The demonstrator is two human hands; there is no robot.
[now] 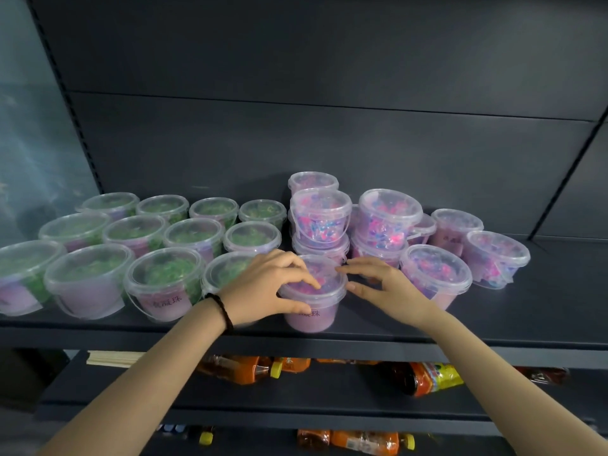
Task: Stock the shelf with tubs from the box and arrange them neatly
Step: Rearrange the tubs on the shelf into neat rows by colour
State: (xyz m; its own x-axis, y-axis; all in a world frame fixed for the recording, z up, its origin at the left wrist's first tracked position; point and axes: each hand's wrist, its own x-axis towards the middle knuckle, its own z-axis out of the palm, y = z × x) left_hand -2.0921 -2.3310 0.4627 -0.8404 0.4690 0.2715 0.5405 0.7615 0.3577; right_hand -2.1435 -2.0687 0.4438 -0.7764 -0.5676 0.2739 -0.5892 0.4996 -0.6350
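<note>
A clear lidded tub point(312, 319) of pink and blue beads with a purple label stands near the front edge of the dark shelf point(493, 327). My left hand point(266, 287) grips it from the left, fingers curled over the lid and thumb against the side. From the right, my right hand point(388, 287) reaches in with loosely extended fingers whose tips touch the lid's rim. Several green-filled tubs point(164, 281) stand in rows to the left. Behind and to the right are pink-and-blue tubs point(320, 215), some stacked two high. No box is in view.
The shelf's dark back panel point(329, 143) rises behind the tubs. Bare shelf surface lies at the right point(559, 291). On the lower shelves lie orange drink bottles point(427, 378), and a bundle of pale wooden sticks point(112, 358) sits at the left.
</note>
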